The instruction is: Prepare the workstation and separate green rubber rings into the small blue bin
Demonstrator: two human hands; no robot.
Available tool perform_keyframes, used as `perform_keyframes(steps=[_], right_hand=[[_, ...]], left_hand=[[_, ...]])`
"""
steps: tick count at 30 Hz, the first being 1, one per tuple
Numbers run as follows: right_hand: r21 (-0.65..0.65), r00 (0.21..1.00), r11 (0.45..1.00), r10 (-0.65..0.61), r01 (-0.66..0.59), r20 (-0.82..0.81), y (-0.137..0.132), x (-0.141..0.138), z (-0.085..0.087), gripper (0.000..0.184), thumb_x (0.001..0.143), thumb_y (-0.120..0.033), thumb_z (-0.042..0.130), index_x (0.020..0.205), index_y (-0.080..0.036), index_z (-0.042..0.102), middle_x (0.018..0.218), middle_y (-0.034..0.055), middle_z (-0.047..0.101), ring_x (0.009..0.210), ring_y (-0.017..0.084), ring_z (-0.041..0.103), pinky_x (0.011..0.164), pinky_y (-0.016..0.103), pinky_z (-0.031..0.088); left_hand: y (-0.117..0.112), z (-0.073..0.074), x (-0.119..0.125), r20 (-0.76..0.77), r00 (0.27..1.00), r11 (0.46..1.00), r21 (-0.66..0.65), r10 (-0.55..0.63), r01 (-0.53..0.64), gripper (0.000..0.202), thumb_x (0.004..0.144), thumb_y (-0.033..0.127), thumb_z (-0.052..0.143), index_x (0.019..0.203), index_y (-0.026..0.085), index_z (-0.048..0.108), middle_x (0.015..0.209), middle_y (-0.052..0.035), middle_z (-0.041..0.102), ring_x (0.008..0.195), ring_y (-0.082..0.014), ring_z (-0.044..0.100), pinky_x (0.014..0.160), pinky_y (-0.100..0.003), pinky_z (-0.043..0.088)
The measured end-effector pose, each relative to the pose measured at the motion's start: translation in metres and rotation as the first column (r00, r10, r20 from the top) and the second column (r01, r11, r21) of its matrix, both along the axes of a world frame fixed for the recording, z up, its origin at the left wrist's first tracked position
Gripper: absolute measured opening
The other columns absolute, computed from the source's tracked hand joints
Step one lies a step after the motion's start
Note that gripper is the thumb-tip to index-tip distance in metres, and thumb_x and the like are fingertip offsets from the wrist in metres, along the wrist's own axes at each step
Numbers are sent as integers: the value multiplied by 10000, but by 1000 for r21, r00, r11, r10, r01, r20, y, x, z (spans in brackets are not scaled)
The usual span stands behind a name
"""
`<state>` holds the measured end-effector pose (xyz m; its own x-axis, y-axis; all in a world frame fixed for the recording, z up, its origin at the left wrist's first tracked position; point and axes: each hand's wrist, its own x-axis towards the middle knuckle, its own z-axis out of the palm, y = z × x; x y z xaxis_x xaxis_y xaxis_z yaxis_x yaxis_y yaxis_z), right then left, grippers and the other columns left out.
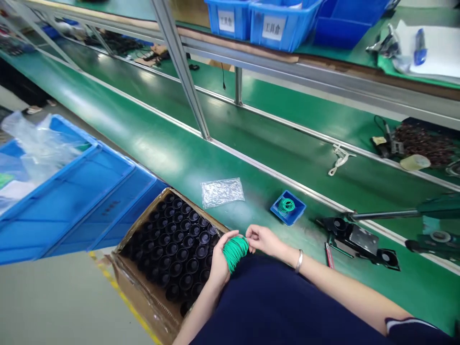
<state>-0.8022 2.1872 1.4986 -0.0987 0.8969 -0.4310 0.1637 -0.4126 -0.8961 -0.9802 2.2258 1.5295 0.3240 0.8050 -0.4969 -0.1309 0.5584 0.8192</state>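
Note:
My left hand [218, 261] is closed around a thick bundle of green rings [235, 251], held just above my lap at the table's near edge. My right hand [263, 238] pinches at the top of that bundle with thumb and forefinger; a silver bracelet sits on that wrist. A cardboard box [143, 287] packed with several black round parts stands right beside my left hand. A small blue tray [288, 207] with more green rings lies on the green table just beyond my right hand.
A clear plastic bag [222, 192] lies on the green table [161, 143]. A black fixture [359, 239] sits to the right. Large blue crates [72, 201] stand at left. An upper shelf holds blue bins [266, 21]. A metal post [181, 67] rises mid-table.

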Motion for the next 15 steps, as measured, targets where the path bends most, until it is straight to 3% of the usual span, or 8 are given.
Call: perform_keyframes(steps=[2, 6, 9, 11, 13, 15], right_hand=[[29, 986, 999, -37, 42, -162, -5, -1, 21, 297, 809, -443, 662, 829, -211, 479, 566, -60, 612, 520, 136, 625, 526, 247, 498], [54, 971, 998, -16, 29, -239, -12, 11, 50, 296, 759, -402, 718, 795, -207, 498, 566, -63, 613, 521, 135, 619, 533, 242, 466], [60, 978, 996, 75, -64, -194, -19, 21, 60, 209, 766, -355, 691, 764, -189, 564, 564, -36, 645, 525, 147, 628, 535, 249, 452], [49, 967, 990, 142, -134, -210, -23, 23, 62, 181, 770, -343, 677, 744, -183, 597, 566, -18, 664, 528, 158, 634, 534, 261, 456], [47, 944, 984, 179, -173, -276, -25, 21, 61, 201, 769, -360, 694, 725, -185, 604, 574, -7, 674, 542, 168, 642, 555, 281, 480], [86, 920, 983, 181, -161, -346, -25, 17, 60, 263, 768, -410, 724, 704, -189, 598, 593, 1, 679, 558, 174, 648, 584, 303, 503]], left_hand=[[-5, 12, 8, 0, 1000, 1000, 29, -10, 10, 345, 670, 204, 722, 1011, 175, 768, 976, -78, 751, 904, -220, 680, 850, -340, 516], [-14, 31, 19, -154, 986, 957, 270, -67, 108, 227, 681, 171, 690, 892, 185, 776, 952, -66, 729, 921, -231, 647, 871, -344, 480], [-27, 42, 21, -264, 960, 894, 403, -93, 197, 127, 716, 176, 659, 781, 192, 767, 896, -61, 703, 916, -233, 627, 888, -347, 451], [-38, 46, 21, -316, 945, 885, 413, -81, 214, 80, 710, 191, 677, 731, 189, 754, 837, -56, 689, 871, -227, 614, 850, -340, 445], [-50, 47, 20, -328, 945, 923, 360, -13, 137, 46, 672, 196, 707, 705, 178, 733, 777, -44, 673, 798, -208, 595, 780, -321, 444], [-59, 45, 18, -252, 960, 970, 236, 121, -60, 82, 654, 228, 715, 709, 170, 698, 714, -24, 650, 694, -175, 564, 691, -302, 440]])
